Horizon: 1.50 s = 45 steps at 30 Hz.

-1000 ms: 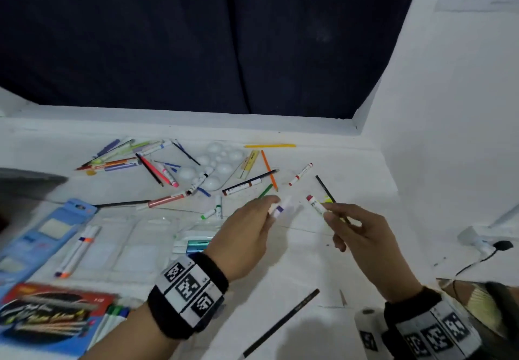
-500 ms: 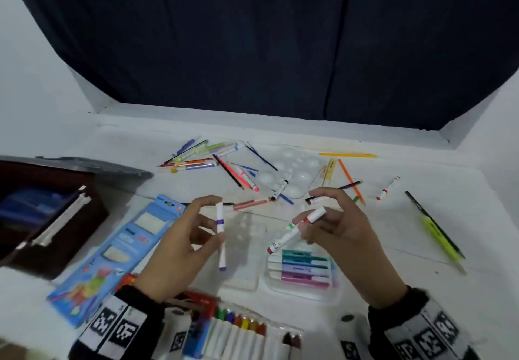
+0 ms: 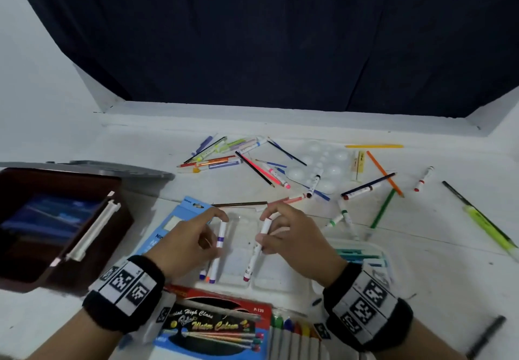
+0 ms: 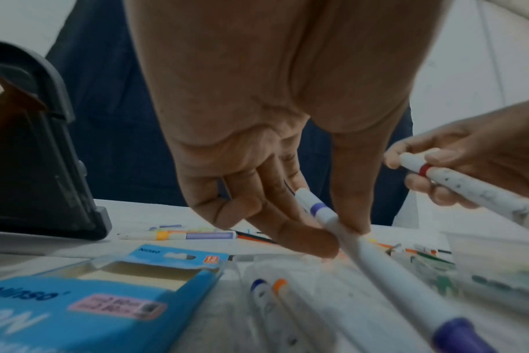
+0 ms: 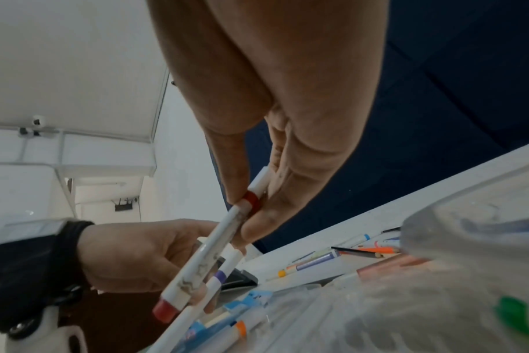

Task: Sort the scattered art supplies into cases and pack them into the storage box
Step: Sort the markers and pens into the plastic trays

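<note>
Head view: our left hand [image 3: 186, 243] pinches the purple-banded marker [image 3: 219, 243] between thumb and fingertips; beside it, our right hand [image 3: 292, 236] pinches the red-banded marker [image 3: 259, 243], both above the clear case [image 3: 278, 279].

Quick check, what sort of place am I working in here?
Probably a makeshift recording booth: a white table against a dark blue curtain, strewn with markers and coloured pencils, a paint palette.

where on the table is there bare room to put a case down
Bare table lies right of the clear case of teal markers, between the yellow highlighter and the black pen. Another strip runs behind the scattered pile. The middle and near edge are crowded.
</note>
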Motion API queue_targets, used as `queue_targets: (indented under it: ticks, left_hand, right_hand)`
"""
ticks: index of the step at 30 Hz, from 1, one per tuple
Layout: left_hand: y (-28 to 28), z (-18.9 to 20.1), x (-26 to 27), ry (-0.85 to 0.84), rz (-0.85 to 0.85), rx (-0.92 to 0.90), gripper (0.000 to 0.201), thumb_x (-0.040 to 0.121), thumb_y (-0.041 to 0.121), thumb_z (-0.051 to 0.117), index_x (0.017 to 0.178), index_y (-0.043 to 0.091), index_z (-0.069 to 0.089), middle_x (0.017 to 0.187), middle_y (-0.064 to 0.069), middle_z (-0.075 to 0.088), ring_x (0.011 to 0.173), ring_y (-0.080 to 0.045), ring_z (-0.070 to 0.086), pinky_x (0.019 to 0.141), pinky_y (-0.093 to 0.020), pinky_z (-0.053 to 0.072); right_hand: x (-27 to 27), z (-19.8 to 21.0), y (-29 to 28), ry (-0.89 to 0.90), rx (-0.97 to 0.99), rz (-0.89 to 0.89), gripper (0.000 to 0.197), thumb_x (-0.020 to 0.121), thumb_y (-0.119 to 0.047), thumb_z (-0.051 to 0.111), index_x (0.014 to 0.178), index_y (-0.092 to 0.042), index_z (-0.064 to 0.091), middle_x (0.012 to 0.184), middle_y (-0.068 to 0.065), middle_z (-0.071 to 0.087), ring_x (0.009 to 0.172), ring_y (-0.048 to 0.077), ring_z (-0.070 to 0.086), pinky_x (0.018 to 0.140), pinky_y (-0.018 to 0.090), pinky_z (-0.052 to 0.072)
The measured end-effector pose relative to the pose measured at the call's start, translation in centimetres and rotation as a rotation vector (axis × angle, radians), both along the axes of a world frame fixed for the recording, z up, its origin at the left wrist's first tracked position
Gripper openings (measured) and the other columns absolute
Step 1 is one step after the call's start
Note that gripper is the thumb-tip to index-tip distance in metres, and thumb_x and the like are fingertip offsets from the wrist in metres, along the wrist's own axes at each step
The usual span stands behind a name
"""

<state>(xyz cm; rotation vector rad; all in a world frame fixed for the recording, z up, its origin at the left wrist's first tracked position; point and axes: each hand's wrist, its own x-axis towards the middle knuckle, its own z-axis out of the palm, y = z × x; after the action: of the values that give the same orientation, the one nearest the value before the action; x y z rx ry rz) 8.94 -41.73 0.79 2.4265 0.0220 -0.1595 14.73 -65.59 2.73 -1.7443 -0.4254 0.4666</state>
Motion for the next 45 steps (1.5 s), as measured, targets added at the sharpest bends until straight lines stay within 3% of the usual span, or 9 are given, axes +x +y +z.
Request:
queue_targets:
  ticks: [3,9,13,16,19,24,29,32,45]
  left_hand:
    - [0.3,-0.4,0.9,0.042,-0.027,0.068,0.047,0.083,0.033,0.079,0.116,0.043,0.047,0.081,0.008,0.065,0.072,-0.006,0.062,0.065,-0.016,0.048]
    - [0.9,-0.6,2.3,0.117,-0.04,0.093,0.052,0.078,0.039,0.082,0.12,0.035,0.052,0.095,0.009,0.061,0.082,-0.009,0.063,0.074,-0.021,0.054]
    - [1.4,-0.2,2.5,0.111,-0.078,0.171,0.058,0.08,0.041,0.08,0.13,0.033,0.052,0.102,0.013,0.056,0.084,-0.005,0.057,0.072,-0.013,0.046]
    - [1.8,0.0,2.5,0.123,-0.123,0.231,0.067,0.08,0.042,0.08,0.138,0.03,0.05,0.109,0.012,0.052,0.088,-0.003,0.052,0.077,-0.012,0.043]
    - [1.5,0.2,2.4,0.155,-0.203,0.296,0.074,0.077,0.045,0.081,0.141,0.034,0.046,0.112,0.013,0.043,0.098,-0.005,0.047,0.088,-0.018,0.042]
    - [1.1,0.1,2.7,0.16,-0.265,0.461,0.082,0.075,0.053,0.079,0.146,0.034,0.042,0.124,0.01,0.043,0.117,-0.012,0.042,0.1,-0.033,0.04]
    - [0.9,0.1,2.9,0.176,-0.248,0.578,0.086,0.074,0.059,0.076,0.147,0.04,0.035,0.137,0.012,0.043,0.132,-0.014,0.037,0.107,-0.043,0.029]
    - [0.8,0.2,2.8,0.165,-0.244,0.627,0.086,0.073,0.06,0.076,0.146,0.039,0.036,0.14,0.013,0.042,0.133,-0.014,0.035,0.109,-0.043,0.029]
    - [0.6,0.4,3.0,0.156,-0.213,0.648,0.079,0.068,0.059,0.08,0.136,0.036,0.047,0.129,0.011,0.048,0.124,-0.016,0.043,0.103,-0.043,0.035]
  right_hand:
    - [0.8,-0.6,2.0,-0.009,-0.045,-0.015,0.022,0.082,-0.004,0.075,0.095,-0.013,0.06,0.085,0.018,0.063,0.071,0.031,0.072,0.07,0.042,0.063]
    - [2.1,-1.6,5.2,0.032,-0.163,0.066,0.025,0.081,-0.002,0.076,0.1,-0.006,0.06,0.088,0.028,0.066,0.075,0.035,0.072,0.07,0.046,0.062]
    - [2.5,-2.2,6.4,0.045,-0.245,0.105,0.029,0.08,-0.002,0.077,0.105,-0.004,0.062,0.08,0.014,0.065,0.071,0.028,0.071,0.073,0.047,0.062]
    - [2.4,-2.3,6.6,-0.016,-0.331,0.142,0.029,0.082,-0.003,0.076,0.108,-0.006,0.062,0.083,0.008,0.065,0.068,0.019,0.07,0.073,0.039,0.062]
    - [2.0,-2.2,6.5,-0.143,-0.412,0.154,0.029,0.085,-0.008,0.073,0.112,-0.007,0.064,0.087,0.006,0.068,0.069,0.013,0.065,0.072,0.03,0.059]
    - [1.3,-1.9,7.1,-0.32,-0.553,0.208,0.022,0.085,-0.011,0.065,0.107,-0.01,0.064,0.092,0.008,0.068,0.081,0.023,0.065,0.077,0.041,0.057]
    - [-0.2,-1.3,7.9,-0.502,-0.879,0.353,0.037,0.084,-0.026,0.07,0.114,-0.012,0.055,0.113,0.006,0.053,0.1,0.027,0.058,0.072,0.034,0.044]
    - [-0.8,-1.3,8.3,-0.561,-0.949,0.367,0.05,0.083,-0.034,0.073,0.123,-0.012,0.052,0.121,0.006,0.047,0.108,0.029,0.052,0.076,0.037,0.045]
    - [-0.5,-2.2,9.4,-0.465,-0.919,0.281,0.065,0.064,-0.033,0.091,0.114,-0.01,0.057,0.119,0.007,0.05,0.114,0.029,0.051,0.09,0.045,0.051]
